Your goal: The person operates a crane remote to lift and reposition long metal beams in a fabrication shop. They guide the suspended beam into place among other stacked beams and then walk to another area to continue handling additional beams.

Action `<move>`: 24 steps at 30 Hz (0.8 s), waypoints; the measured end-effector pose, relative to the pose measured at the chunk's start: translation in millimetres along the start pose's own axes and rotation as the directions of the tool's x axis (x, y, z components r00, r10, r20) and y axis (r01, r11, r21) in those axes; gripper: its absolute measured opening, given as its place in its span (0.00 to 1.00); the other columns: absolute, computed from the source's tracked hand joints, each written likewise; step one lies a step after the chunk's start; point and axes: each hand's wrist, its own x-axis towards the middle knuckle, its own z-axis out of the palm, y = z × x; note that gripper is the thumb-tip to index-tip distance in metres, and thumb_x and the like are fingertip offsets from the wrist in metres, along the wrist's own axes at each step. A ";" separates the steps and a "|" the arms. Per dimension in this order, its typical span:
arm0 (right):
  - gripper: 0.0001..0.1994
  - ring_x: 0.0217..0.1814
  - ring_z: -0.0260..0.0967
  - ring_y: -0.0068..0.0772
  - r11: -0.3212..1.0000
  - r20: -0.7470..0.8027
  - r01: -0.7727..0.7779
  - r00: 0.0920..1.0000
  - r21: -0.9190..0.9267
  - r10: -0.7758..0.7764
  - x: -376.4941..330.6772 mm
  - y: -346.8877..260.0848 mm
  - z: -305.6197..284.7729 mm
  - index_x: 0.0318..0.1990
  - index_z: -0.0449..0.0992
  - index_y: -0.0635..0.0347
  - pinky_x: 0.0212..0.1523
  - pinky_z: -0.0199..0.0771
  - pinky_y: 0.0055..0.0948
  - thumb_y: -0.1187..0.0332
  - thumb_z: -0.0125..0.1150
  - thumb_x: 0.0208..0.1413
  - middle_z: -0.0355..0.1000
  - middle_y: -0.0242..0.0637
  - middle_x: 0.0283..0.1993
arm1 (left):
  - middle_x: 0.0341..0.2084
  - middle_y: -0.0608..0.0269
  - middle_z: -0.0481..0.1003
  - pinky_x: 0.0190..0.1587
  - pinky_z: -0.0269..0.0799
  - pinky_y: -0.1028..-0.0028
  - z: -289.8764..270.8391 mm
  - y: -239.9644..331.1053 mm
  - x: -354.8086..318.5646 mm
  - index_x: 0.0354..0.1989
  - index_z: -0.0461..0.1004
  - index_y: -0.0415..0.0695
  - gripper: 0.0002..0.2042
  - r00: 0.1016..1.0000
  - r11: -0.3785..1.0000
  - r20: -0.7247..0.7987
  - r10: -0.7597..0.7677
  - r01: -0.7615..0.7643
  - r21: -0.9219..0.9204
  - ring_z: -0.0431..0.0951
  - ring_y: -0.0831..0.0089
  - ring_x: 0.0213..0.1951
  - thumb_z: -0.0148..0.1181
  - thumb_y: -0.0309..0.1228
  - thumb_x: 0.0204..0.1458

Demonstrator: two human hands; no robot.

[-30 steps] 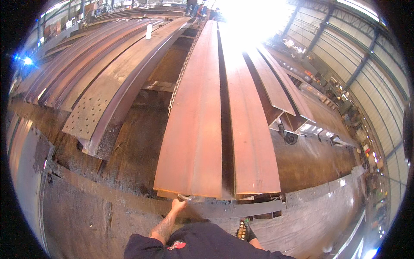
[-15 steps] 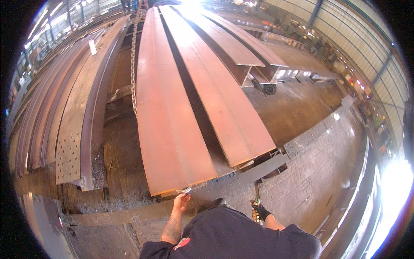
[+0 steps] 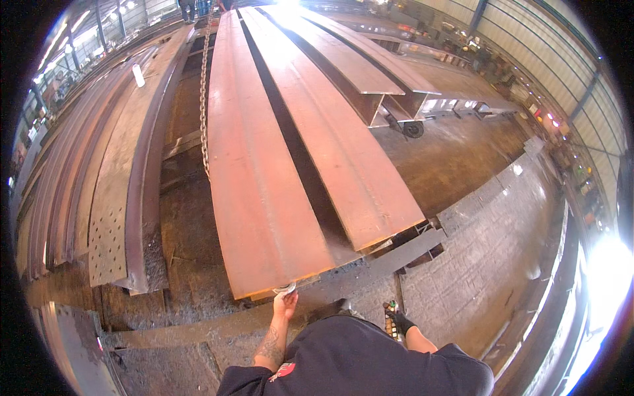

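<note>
The left hand (image 3: 284, 305) pinches a small metal clamp (image 3: 286, 289) at the near end of a long rusty steel beam (image 3: 254, 178), which lies lengthwise beside a second beam (image 3: 330, 132). The gloved right hand (image 3: 398, 323), low at the person's side, is clenched around a small dark controller (image 3: 391, 310). A chain (image 3: 204, 99) hangs along the first beam's left edge.

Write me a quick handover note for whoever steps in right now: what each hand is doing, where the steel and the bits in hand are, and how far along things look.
Left hand: bare, raised to the near end of the long rust-red steel beam, pinching a small whitish object against its edge; too small to identify.
Right hand: dark glove, down by the hip, gripping a small handheld device.
A chain runs along the beam's left side. A second beam lies alongside on the right.
Done: left hand at the beam end. Nothing on the beam shows whether further work has started.
</note>
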 end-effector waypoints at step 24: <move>0.15 0.21 0.68 0.31 0.998 0.047 -0.043 0.998 -0.051 0.046 -42.9 -52.6 11.2 0.38 0.67 0.52 0.21 0.72 0.34 0.54 0.60 0.53 0.68 0.32 0.24 | 0.33 0.63 0.77 0.34 0.77 0.74 13.9 -29.7 12.3 0.39 0.72 0.42 0.08 0.952 0.958 -0.212 0.219 -0.251 -0.139 0.77 0.71 0.34 0.58 0.24 0.50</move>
